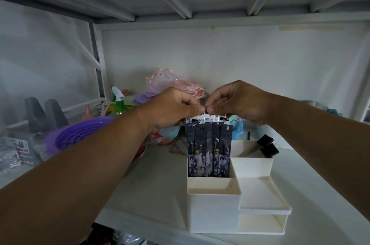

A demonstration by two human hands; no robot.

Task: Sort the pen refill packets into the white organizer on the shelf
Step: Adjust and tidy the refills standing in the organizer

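The pen refill packets [208,148] stand as a bundle with their long axis upright, top at twelve o'clock and foot at six, the lower ends already sunk into the rear left compartment of the white organizer [212,212] on the shelf [152,180]. Both hands meet right over the top edge of the bundle, so the packets hang directly at six o'clock from the fingers. The left hand [170,110] comes in from eight o'clock with fingers curled, thumb and forefinger pinching the white header strip at the packets' top; the right hand [238,102] comes in from four o'clock and pinches the same strip just beside it, the two sets of fingertips touching or nearly so. Neither hand is clearly nearer; they share the top edge about evenly. Whatever comes next seems to turn on that vertical line: the bundle can only go further down along its own length, or be fanned apart at the top. At three o'clock from the packets, the rear right compartment holds two black-capped items [267,145]. At nine o'clock, well apart, lie a purple basket [80,134] and a green spray bottle [118,104].
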